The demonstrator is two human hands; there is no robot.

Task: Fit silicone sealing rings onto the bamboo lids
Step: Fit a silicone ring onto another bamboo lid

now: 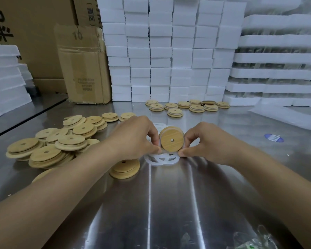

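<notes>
- We see the left hand [133, 137] and the right hand [205, 142] pinching a round bamboo lid with a small centre hole [171, 141] between them. Their fingers are curled on its lower edges, and it stands on edge, facing us, above the shiny steel table [169, 203].
- A translucent white silicone ring [160, 139] shows along the lid's left rim. We cannot tell how far round it is seated.
- Just below the lid, loose white silicone rings [162, 159] lie overlapping on the table, and more are partly hidden behind the hands.
- A flat bamboo lid [125, 168] lies under the left wrist, which partly covers it.
- A loose heap of bamboo lids [52, 141] lies to the left.
- Beyond the hands, a row of bamboo lids [187, 105] sits before a wall of stacked white foam blocks [169, 51].
- A worn brown cardboard box [84, 65] stands at the back left, and stacked white foam trays [280, 56] at the right.
- A blue-and-white oval label [274, 137] lies to the right, well apart from the hands, and crumpled clear plastic [253, 238] lies at the near right edge.
</notes>
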